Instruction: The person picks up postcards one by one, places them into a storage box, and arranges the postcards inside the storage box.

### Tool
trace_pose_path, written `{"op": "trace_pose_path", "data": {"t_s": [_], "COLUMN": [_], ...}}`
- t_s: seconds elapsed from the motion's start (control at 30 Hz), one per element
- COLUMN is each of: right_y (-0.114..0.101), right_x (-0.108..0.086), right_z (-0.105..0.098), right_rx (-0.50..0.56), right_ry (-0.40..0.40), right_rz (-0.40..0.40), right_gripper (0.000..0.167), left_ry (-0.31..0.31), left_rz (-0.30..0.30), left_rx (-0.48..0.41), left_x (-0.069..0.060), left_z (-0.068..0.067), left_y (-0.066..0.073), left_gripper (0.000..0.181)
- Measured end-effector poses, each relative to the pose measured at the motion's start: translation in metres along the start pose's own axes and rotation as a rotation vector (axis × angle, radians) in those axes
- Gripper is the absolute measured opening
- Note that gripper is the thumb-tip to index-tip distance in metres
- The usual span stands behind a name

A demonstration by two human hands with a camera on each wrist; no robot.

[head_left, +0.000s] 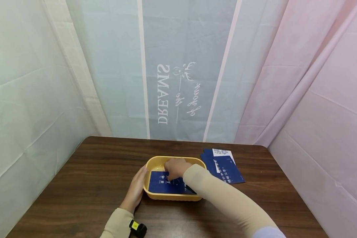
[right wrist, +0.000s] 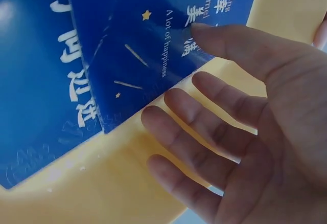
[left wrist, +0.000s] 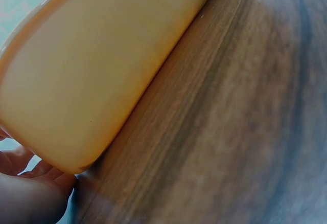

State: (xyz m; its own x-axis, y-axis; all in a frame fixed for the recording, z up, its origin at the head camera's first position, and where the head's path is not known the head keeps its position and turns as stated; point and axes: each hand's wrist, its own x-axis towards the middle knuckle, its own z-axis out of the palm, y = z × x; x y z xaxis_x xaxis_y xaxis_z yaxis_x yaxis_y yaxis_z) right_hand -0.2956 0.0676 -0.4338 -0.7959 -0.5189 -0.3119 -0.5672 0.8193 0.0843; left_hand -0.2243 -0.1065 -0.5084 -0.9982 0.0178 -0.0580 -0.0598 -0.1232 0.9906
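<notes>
A yellow plastic bin [head_left: 175, 197] sits on the table, holding dark blue printed cards [head_left: 160, 186]. My left hand [head_left: 136, 187] rests along the bin's left end; in the left wrist view its fingers [left wrist: 43, 170] touch the bin's outer wall [left wrist: 87, 81]. My right hand [head_left: 176, 168] reaches down inside the bin. In the right wrist view its thumb [right wrist: 225, 42] lies over a blue card [right wrist: 153, 40] lettered "A lot of happiness". The other fingers are spread and loosely bent, with fingertips near that card's edge. Another blue card [right wrist: 36, 96] lies partly beneath it.
Right of the bin, several blue cards [head_left: 227, 167] and a white-faced piece [head_left: 223, 152] lie overlapping on the dark wood table [head_left: 107, 165]. Printed cloth curtains [head_left: 184, 39] stand around the table's back and sides. A black wrist camera [head_left: 140, 230] sits on my left wrist.
</notes>
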Motion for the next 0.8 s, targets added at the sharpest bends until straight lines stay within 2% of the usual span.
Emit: {"op": "trace_pose_path", "data": {"t_s": [0.2, 0.4, 0.8], "right_y": [0.005, 0.009, 0.029], "right_x": [-0.008, -0.018, -0.040], "right_z": [-0.007, -0.018, -0.011], "right_rx": [-0.009, 0.039, 0.114], "right_ry": [0.037, 0.054, 0.104], "right_rz": [-0.039, -0.068, -0.086], "right_gripper": [0.039, 0.041, 0.029], "left_ry": [0.014, 0.021, 0.008], "left_rz": [0.011, 0.023, 0.000], "left_rx": [-0.002, -0.004, 0.010], "left_x": [0.001, 0.002, 0.000], "left_z": [0.000, -0.001, 0.000], "left_y": [-0.002, -0.002, 0.002], "left_gripper": [0.065, 0.064, 0.066]}}
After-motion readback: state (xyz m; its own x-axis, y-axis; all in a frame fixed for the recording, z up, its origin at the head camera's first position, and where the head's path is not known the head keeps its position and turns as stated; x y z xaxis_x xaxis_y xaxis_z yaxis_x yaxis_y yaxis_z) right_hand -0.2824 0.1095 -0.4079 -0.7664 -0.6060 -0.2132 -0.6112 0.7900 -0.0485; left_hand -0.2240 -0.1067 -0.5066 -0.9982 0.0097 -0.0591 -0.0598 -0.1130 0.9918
